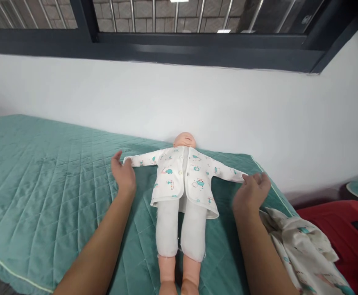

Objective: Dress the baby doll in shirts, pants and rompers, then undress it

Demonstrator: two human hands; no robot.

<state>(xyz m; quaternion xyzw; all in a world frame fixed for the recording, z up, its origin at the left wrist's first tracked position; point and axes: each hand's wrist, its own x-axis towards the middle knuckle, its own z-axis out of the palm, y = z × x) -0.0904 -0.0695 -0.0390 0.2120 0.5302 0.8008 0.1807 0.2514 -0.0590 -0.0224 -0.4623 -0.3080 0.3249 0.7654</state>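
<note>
A baby doll [185, 139] lies on its back on a green quilted cover [59, 184], its head against the wall. It wears a white printed jacket [168, 176] whose front edges meet loosely at the top and part at the hem. Both sleeves are stretched out sideways. My left hand [124, 170] pinches the cuff of the sleeve on the left. At the end of the other sleeve, my right hand [252, 188] has thumb and fingers closed on the cuff. White padded legs [167, 229] and bare feet show below the jacket.
A crumpled printed cloth [304, 246] lies at the right edge of the cover, beside a red object [345, 233]. Behind the doll rises a white wall [74, 94] with a dark window frame [197, 49] and bars above.
</note>
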